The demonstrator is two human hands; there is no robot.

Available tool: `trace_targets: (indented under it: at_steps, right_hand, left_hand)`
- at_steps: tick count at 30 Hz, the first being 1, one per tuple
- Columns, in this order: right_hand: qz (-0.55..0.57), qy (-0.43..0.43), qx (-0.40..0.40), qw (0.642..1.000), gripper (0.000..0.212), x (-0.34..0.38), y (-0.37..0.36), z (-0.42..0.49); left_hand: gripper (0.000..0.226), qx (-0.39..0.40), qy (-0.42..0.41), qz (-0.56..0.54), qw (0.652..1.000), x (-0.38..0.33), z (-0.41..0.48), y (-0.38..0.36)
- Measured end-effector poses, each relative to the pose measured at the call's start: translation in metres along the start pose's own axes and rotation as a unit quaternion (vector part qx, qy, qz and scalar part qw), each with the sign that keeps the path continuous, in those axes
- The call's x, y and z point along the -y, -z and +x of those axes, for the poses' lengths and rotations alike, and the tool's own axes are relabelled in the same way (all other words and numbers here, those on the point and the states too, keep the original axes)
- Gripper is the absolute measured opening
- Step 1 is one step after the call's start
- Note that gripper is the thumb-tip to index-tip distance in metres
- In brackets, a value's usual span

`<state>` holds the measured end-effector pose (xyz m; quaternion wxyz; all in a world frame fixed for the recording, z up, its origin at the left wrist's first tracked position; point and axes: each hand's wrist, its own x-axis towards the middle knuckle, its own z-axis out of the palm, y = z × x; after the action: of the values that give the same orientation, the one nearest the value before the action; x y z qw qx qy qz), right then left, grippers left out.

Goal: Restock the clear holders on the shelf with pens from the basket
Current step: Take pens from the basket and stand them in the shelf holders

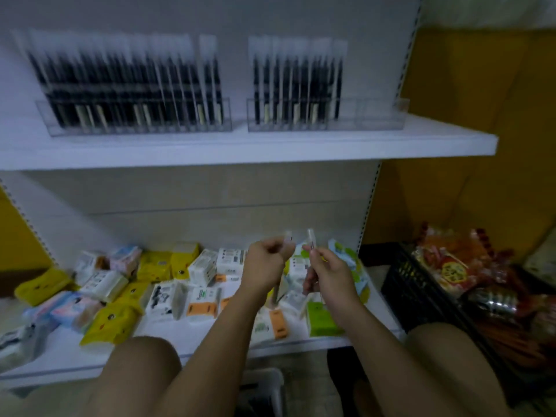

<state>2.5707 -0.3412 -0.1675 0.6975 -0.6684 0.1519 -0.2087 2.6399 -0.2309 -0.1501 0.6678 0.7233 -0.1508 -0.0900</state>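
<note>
Two clear holders stand on the upper white shelf (421, 139): the left holder (135, 121) is packed with black packaged pens, and the right holder (325, 115) has pens in its left part while its right slots stand bare. Below, in front of the lower shelf, my left hand (266, 260) grips a packaged pen (288, 238) whose clear top sticks up. My right hand (328, 269) pinches another packaged pen (311, 240), held upright. The two hands are close together. The frame is blurred.
The lower shelf (186, 335) holds several tissue packs in yellow, white, blue and green. A black crate (412, 284) with red snack bags stands to the right on the floor. A pale basket (264, 383) shows between my knees. A yellow wall lies behind at right.
</note>
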Motion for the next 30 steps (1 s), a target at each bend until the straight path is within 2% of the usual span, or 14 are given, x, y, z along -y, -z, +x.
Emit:
trace_targets:
  at_steps: [3, 7, 10, 12, 17, 19, 24, 27, 30]
  right_hand:
    - [-0.005, 0.028, -0.028, 0.999, 0.019, 0.033, 0.015, 0.012]
    - [-0.075, 0.090, -0.034, 0.993, 0.024, 0.070, 0.037, 0.022]
    - [-0.099, 0.123, -0.039, 0.987, 0.030, 0.101, 0.047, 0.028]
    - [-0.098, 0.141, -0.043, 0.984, 0.028, 0.123, 0.051, 0.032]
    - [-0.014, 0.193, -0.035, 0.981, 0.012, 0.173, 0.057, 0.042]
    - [-0.021, 0.206, -0.040, 0.978, 0.009, 0.190, 0.061, 0.050]
    - [-0.066, 0.251, -0.035, 0.965, 0.007, 0.237, 0.077, 0.080]
    - [-0.103, 0.278, -0.046, 0.954, 0.021, 0.264, 0.082, 0.099]
    - [-0.140, 0.321, -0.067, 0.934, 0.056, 0.283, 0.080, 0.121]
  left_hand:
    - [0.005, 0.027, -0.055, 0.009, 0.998, -0.048, 0.009, -0.011]
    - [0.024, 0.043, -0.126, 0.040, 0.990, -0.102, 0.017, -0.022]
    - [0.028, 0.061, -0.182, 0.085, 0.978, -0.133, 0.020, -0.029]
    - [0.025, 0.074, -0.222, 0.130, 0.964, -0.151, 0.023, -0.033]
    - [0.031, 0.054, -0.243, 0.119, 0.961, -0.187, 0.036, -0.043]
    - [0.038, 0.057, -0.271, 0.110, 0.955, -0.199, 0.044, -0.044]
    - [0.034, 0.054, -0.334, 0.106, 0.935, -0.233, 0.064, -0.045]
    - [0.032, 0.035, -0.356, 0.124, 0.925, -0.255, 0.079, -0.048]
    - [0.028, 0.011, -0.369, 0.131, 0.920, -0.276, 0.096, -0.050]
